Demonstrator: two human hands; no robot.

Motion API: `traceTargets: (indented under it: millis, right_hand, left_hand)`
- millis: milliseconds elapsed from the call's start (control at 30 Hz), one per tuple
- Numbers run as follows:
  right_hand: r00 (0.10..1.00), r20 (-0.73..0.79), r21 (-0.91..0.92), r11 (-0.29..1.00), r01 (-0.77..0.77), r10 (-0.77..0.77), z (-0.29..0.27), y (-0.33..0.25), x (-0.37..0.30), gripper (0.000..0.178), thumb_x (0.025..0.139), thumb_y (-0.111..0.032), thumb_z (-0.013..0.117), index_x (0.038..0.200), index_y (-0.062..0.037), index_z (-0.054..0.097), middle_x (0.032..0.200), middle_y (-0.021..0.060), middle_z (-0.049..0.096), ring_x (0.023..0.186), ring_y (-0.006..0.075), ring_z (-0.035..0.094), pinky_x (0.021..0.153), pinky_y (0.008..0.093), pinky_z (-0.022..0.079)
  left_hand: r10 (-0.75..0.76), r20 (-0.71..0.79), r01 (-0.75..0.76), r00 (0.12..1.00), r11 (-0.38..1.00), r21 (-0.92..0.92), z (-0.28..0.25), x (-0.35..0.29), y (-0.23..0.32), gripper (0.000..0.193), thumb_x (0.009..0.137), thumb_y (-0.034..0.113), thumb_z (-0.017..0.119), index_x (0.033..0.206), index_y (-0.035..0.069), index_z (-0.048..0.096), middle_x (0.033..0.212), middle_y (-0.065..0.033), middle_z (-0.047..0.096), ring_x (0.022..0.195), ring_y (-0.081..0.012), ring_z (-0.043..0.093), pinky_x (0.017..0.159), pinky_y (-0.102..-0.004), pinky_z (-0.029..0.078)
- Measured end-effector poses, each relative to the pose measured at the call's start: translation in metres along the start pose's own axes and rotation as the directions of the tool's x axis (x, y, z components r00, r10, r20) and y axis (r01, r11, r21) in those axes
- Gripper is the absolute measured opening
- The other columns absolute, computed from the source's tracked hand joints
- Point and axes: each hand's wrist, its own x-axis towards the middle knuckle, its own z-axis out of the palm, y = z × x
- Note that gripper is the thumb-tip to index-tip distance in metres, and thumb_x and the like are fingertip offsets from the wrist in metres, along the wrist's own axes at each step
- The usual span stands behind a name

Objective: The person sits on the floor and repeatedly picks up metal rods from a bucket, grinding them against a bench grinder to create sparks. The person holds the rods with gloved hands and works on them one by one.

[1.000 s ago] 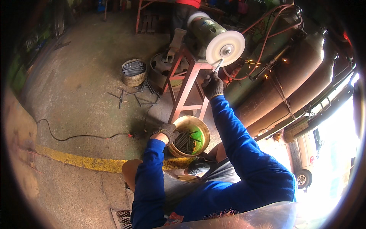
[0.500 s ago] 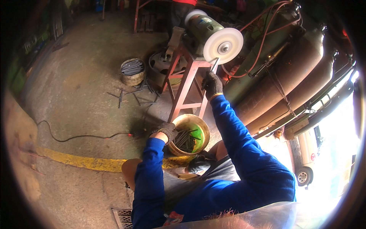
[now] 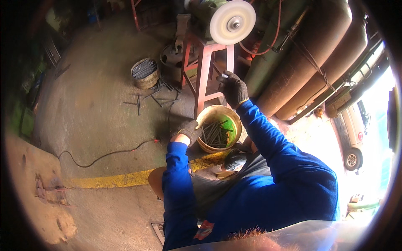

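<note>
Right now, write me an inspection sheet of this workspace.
Surface: bare concrete floor, yellow painted line.
Job's things: yellow bucket of dark metal rods; white buffing wheel on a red stand.
Clutter: second bucket of rods, loose rods around it.
Hands: left hand, gloved, at the yellow bucket's rim; right hand, gloved, raised with a small metal piece below the wheel.
Cables: black cord across the floor.
Surroundings: brown gas cylinders, parked car outside.
</note>
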Motion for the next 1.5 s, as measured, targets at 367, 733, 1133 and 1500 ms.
traceTargets:
  millis: [367, 733, 1133, 1500]
  right_hand:
    - [0.817, 0.159, 0.513, 0.661, -0.548, 0.554, -0.005, 0.004, -0.025, 0.019, 0.090, -0.009, 0.057, 0.107, -0.0011, 0.061, 0.089, 0.0095, 0.068, 0.075, 0.0161, 0.065, 0.065, 0.0274, 0.053]
    - [0.847, 0.097, 0.446, 0.738, -0.507, 0.523, -0.019, -0.025, -0.015, 0.026, 0.095, -0.033, 0.058, 0.106, -0.0101, 0.063, 0.084, 0.0034, 0.058, 0.075, 0.0133, 0.058, 0.066, 0.0296, 0.050]
    - [0.928, 0.053, 0.872, 0.436, -0.223, 0.369, -0.008, -0.026, 0.051, 0.031, 0.098, -0.035, 0.052, 0.110, -0.0087, 0.062, 0.078, 0.0036, 0.060, 0.062, 0.0175, 0.053, 0.057, 0.0294, 0.044]
    - [0.953, 0.043, 0.954, 0.271, -0.128, 0.299, 0.012, -0.004, 0.084, 0.036, 0.092, -0.027, 0.062, 0.118, -0.0045, 0.054, 0.103, 0.0092, 0.062, 0.087, 0.0248, 0.063, 0.072, 0.0375, 0.053]
  left_hand:
    - [-0.071, 0.116, 0.068, 0.991, 0.997, 0.028, -0.007, -0.003, 0.022, 0.043, 0.088, 0.038, 0.062, 0.121, 0.012, 0.063, 0.125, -0.0185, 0.061, 0.115, -0.0380, 0.057, 0.096, -0.0459, 0.046]
    - [0.004, 0.028, -0.005, 1.000, 0.999, 0.044, 0.001, -0.002, 0.013, 0.039, 0.087, 0.038, 0.062, 0.115, 0.011, 0.066, 0.115, -0.0212, 0.064, 0.107, -0.0399, 0.062, 0.091, -0.0462, 0.049]
    - [0.009, 0.020, -0.009, 1.000, 1.000, 0.021, 0.002, 0.001, 0.011, 0.036, 0.087, 0.036, 0.065, 0.112, 0.009, 0.067, 0.111, -0.0229, 0.065, 0.105, -0.0409, 0.062, 0.088, -0.0476, 0.051]
    - [-0.034, 0.114, 0.029, 0.993, 0.998, 0.047, -0.002, 0.003, 0.012, 0.036, 0.087, 0.036, 0.059, 0.114, 0.013, 0.065, 0.119, -0.0186, 0.063, 0.112, -0.0388, 0.058, 0.093, -0.0469, 0.048]
